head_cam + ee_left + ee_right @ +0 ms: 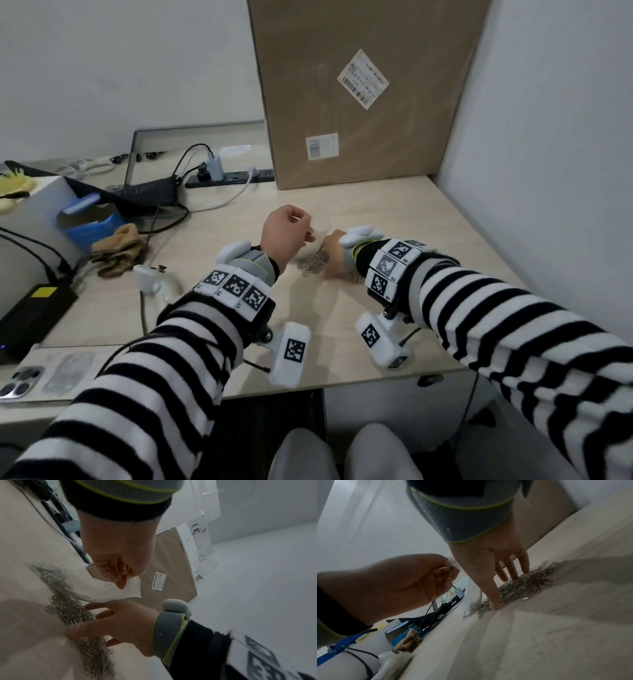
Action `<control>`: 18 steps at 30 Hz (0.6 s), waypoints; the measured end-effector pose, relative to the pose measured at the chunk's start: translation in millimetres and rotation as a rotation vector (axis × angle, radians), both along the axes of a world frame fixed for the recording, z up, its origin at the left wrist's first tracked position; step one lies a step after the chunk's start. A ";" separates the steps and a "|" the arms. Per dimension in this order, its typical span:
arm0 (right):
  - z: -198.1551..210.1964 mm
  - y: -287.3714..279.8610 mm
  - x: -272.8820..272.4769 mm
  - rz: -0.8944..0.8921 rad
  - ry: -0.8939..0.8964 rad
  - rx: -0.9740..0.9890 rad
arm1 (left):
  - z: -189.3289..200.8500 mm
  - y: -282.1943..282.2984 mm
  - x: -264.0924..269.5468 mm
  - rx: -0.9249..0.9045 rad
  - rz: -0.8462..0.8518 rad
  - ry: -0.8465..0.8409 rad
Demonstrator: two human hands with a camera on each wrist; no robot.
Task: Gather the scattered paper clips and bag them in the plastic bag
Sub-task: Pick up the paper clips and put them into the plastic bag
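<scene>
A heap of silver paper clips (311, 263) lies mid-table between my hands. My left hand (287, 235) is raised just above it and pinches the rim of a clear plastic bag (109, 589) between thumb and fingertips (122, 583). The bag slopes down to the table, and some clips (51, 577) show inside its lower end. My right hand (337, 255) rests on the table to the right of the heap. Its fingers (513, 573) are straight and spread, touching the paper clips (525, 585) at the bag's mouth. The head view hides the right fingertips behind the hand.
A tall cardboard box (363, 92) leans on the wall behind the hands. To the left are a power strip (233, 178) with cables, brown gloves (120, 250), a white controller (156, 279), a black adapter (30, 315) and a phone (20, 380). A white wall bounds the right side.
</scene>
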State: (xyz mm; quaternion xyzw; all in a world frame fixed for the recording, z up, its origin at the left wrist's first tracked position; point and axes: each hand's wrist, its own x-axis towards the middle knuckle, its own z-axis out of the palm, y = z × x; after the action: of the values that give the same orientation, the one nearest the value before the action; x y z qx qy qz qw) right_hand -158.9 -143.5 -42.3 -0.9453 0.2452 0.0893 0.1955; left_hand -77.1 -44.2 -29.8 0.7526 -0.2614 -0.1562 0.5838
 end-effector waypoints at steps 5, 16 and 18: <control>-4.5 -4.7 6.7 -0.034 -0.049 0.033 | -7.0 -5.8 5.7 -0.024 -0.038 0.035; -8.5 -33.8 4.1 -0.154 -0.174 -0.027 | -18.1 -13.6 10.2 -0.077 -0.019 0.069; -8.6 -36.7 -2.5 -0.205 -0.243 0.022 | -16.7 -10.3 9.6 -0.066 -0.010 0.064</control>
State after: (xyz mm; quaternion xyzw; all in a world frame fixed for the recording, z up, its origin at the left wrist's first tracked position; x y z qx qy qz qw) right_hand -161.4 -180.2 -50.9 -0.9169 0.3140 -0.0436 0.2425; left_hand -67.5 -54.5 -46.6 0.7263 -0.2515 -0.1746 0.6154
